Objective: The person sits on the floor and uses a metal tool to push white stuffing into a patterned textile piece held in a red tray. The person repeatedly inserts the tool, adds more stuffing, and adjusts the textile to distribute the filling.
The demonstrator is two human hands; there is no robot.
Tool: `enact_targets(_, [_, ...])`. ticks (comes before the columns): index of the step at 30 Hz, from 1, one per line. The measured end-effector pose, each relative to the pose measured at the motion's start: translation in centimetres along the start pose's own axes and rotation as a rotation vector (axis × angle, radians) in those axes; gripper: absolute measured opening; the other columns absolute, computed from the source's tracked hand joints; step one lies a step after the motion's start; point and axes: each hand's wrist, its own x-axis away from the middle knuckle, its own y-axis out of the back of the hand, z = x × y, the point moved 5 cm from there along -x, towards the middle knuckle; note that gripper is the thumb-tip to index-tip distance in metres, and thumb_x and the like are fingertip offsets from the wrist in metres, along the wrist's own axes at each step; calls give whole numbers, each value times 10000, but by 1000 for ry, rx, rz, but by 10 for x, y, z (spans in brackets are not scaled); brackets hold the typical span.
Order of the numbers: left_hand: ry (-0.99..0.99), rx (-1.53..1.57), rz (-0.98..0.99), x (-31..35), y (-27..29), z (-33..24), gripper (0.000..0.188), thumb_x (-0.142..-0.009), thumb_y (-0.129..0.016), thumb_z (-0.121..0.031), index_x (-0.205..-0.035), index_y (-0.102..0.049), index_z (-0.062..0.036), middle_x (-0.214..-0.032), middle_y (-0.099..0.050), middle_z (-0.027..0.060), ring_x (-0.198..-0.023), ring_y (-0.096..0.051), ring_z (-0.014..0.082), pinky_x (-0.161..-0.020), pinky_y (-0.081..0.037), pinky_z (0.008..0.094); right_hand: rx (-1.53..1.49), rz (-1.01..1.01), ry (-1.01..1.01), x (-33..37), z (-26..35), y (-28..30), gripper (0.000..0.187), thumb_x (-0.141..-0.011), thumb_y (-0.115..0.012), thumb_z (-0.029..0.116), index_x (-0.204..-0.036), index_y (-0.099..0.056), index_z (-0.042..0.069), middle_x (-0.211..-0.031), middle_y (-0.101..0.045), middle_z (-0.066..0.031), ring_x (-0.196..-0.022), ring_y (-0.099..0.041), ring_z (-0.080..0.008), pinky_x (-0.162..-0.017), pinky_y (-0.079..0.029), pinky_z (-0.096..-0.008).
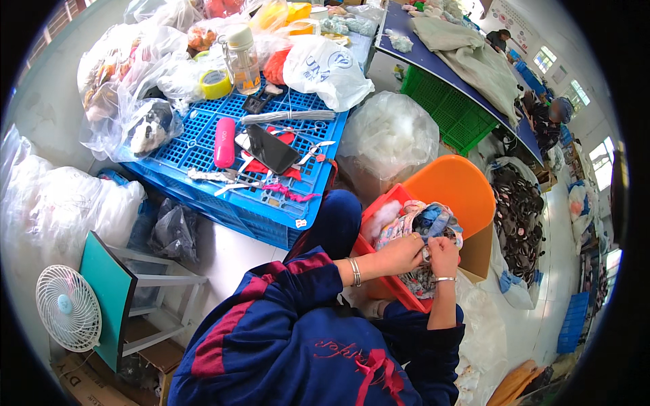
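1. Right of centre in the frame: left hand (405,253) and right hand (443,257) nearly touching, fingers of both drawn together on a small bit of patterned cloth (418,281); exact grip too small to tell.
2. Beneath them, heaped with that cloth: a red basket (405,295), with white stuffing (383,220) at its left and an orange tub (457,186) just behind.
3. Upper centre: a blue crate (164,162) with a grid top, bearing a dark phone (273,149), a pink case (224,143), yellow tape (215,84), a clear bottle (242,61) and scattered scraps.
4. Upper right: a blue-topped table (433,55) over a green crate (447,111), other people farther back.
5. Lower left: a white fan (68,308) beside a teal panel (106,298).
6. Far right: pale floor (552,264), near an open sack of dark pieces (518,216).
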Motion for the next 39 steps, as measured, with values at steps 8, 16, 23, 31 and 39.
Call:
enact_targets(8, [-3, 18, 53, -4, 10, 4, 223, -876, -561, -190, -853, -563, 32, -875, -590, 237, -835, -609, 410, -753, -487, 474, -422, 129, -163, 17, 14, -2, 189, -954, -599, 187, -854, -623, 28, -710, -634, -32, -470, -515, -88, -420, -400, -228])
enact_targets(16, [-33, -43, 147, 1, 25, 2, 222, -848, -629, -152, -997, -566, 0, -969, -596, 180, -845, -634, 362, -737, -506, 446, -949, -397, -76, 7, 59, 60, 237, -1031, -430, 219, -953, -512, 11, -727, -617, -108, -620, -596, -211, -635, -540, -397])
enact_targets(23, [33, -16, 206, 12, 24, -6, 297, -839, -639, -143, -1092, -557, -9, -1125, -584, 158, -963, -616, 372, -797, -516, 446, -154, 182, -149, 6, 51, 72, 232, -974, -552, 235, -927, -630, 22, -628, -541, -26, -473, -508, -105, -457, -437, -253])
enact_targets(31, [-21, -36, 204, 8, 26, -11, 291, -838, -645, -85, -1110, -560, -21, -1111, -586, 117, -856, -648, 325, -729, -534, 399, 441, 395, 570, -38, 55, -6, 244, -948, -553, 250, -1017, -660, 42, -755, -656, -122, -743, -651, -302, -725, -522, -387])
enact_targets(39, [108, 84, -83, -26, 65, 1, 159, -876, -579, -18, -1022, -638, 6, -880, -651, 187, -818, -655, 340, -700, -517, 375, 874, 673, 199, -1, 50, 12, 306, -948, -472, 287, -869, -646, 47, -858, -680, -182, -846, -656, -379, -744, -524, -486])
